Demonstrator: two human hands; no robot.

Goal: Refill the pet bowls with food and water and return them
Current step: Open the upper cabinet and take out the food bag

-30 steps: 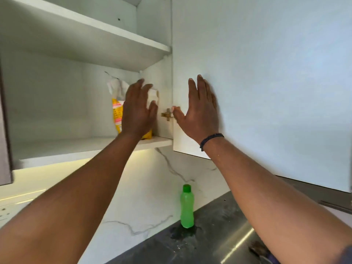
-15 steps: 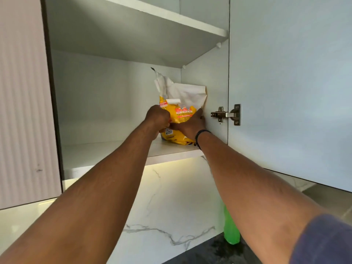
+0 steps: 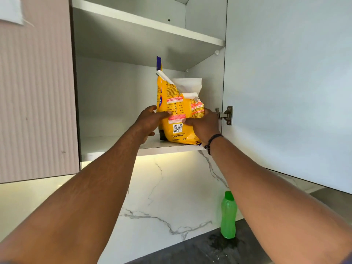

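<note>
So both hands are up in the open white wall cupboard: the left hand (image 3: 150,121) and right hand (image 3: 203,124) each have their fingers wrapped around the sides of a yellow plastic pet food bag (image 3: 178,111) with a torn white top, which sits upright on the lower white shelf (image 3: 114,143) near the right wall. The white cupboard door (image 3: 289,82) is swung open on the right. Below there's a white marble-look backsplash (image 3: 162,197) and a green plastic bottle (image 3: 228,216) standing on the dark grey bench (image 3: 190,252).
</note>
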